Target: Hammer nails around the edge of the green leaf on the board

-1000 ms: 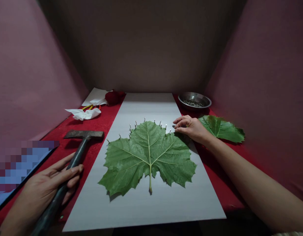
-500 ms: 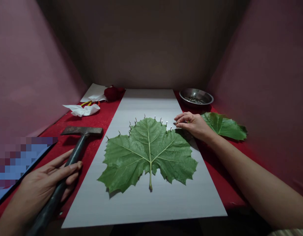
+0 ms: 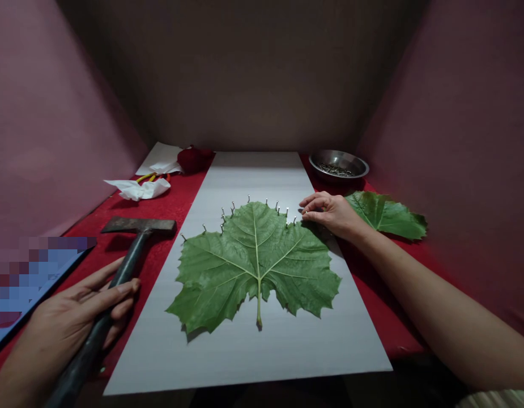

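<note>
Leaf [image 3: 255,255] nailed along upper edge; surrounding items & obstructions

Main unit: leaf flat on white board [image 3: 253,178], approx. centered L–R, stem twd. viewer. Row of nails [image 3: 204,228] stands along far edge, some upright, some tilted; lower edge & stem lie free on board.

R hand [image 3: 329,212]: thumb & fingertips pinched tog. on a nail [image 3: 306,213] at leaf's upper R edge; only a bright tip shows. Nearest standing nails are just beside fingertips.

L hand [image 3: 87,306]: closed loosely round handle of hammer [image 3: 136,249], thumb across top. Hammer head is over red cloth [image 3: 183,195], L of board, w/ shadow beneath.

Surroundings, R side: metal bowl [image 3: 311,164] w/ loose nails inside, beyond R hand, nr. board's far R edge. Second leaf [image 3: 389,218] on cloth; R hand & wrist hide its near L end. R forearm [image 3: 418,286] spans cloth on this side.

Surroundings, L side: white tissue [image 3: 139,190] partly covering tool w/ yellow & orange handles [image 3: 145,178]; behind it, white sheet [image 3: 160,157] & dark red round obj. [image 3: 190,160]. Flat device [image 3: 36,283], screen pixelated, beside L hand.
</note>
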The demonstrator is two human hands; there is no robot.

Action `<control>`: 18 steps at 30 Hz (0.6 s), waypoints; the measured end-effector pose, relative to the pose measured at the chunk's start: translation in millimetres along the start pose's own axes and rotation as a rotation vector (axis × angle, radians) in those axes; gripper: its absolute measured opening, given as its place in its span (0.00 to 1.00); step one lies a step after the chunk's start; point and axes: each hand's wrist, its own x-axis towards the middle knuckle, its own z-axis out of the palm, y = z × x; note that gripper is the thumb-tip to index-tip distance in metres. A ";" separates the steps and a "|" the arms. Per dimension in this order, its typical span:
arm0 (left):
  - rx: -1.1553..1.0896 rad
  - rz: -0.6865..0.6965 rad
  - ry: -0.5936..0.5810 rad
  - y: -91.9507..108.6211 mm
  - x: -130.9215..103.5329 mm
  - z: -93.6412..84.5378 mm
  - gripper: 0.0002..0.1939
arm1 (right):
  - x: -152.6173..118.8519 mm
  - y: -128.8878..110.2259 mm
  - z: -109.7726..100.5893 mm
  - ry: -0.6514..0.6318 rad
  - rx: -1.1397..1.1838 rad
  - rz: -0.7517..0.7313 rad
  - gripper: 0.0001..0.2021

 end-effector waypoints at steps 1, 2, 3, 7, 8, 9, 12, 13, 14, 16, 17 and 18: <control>0.004 0.003 0.002 0.2 -0.6 -0.1 0.44 | 0.1 0.5 -0.1 -0.001 0.003 0.002 0.02; 0.010 0.004 0.004 0.3 -1.1 -0.1 0.44 | 0.2 1.0 -0.1 -0.001 0.008 0.004 0.02; 0.015 0.001 0.003 0.4 -1.3 0.0 0.44 | 0.4 1.4 -0.2 -0.002 0.014 0.006 0.02; 0.008 0.013 -0.002 -0.2 -0.6 -0.2 0.45 | 1.0 2.3 0.1 -0.007 0.043 0.003 0.03; 0.001 0.018 -0.003 -0.4 -0.3 -0.5 0.45 | 1.1 2.4 0.3 -0.011 0.049 -0.001 0.03; -0.004 0.026 -0.003 -0.6 -0.1 -0.8 0.44 | 1.2 2.5 0.5 -0.013 0.053 -0.005 0.03; -0.003 0.026 -0.015 -0.1 -0.9 -0.7 0.43 | 1.1 3.1 1.3 -0.024 0.065 -0.020 0.03; 0.001 0.023 -0.014 0.3 -1.5 -0.2 0.42 | 0.9 3.5 1.6 -0.025 0.069 -0.025 0.03; 0.004 0.021 -0.011 0.8 -2.3 0.4 0.42 | 0.8 3.9 1.8 -0.024 0.073 -0.030 0.03; 0.007 0.026 -0.002 1.7 -3.7 2.0 0.43 | 0.6 4.9 1.8 -0.020 0.079 -0.031 0.03; 0.007 0.031 0.005 2.0 -4.1 2.6 0.43 | 0.6 5.4 1.6 -0.021 0.081 -0.026 0.04; 0.009 0.035 0.007 2.2 -4.4 3.2 0.44 | 0.7 5.8 1.3 -0.023 0.083 -0.019 0.04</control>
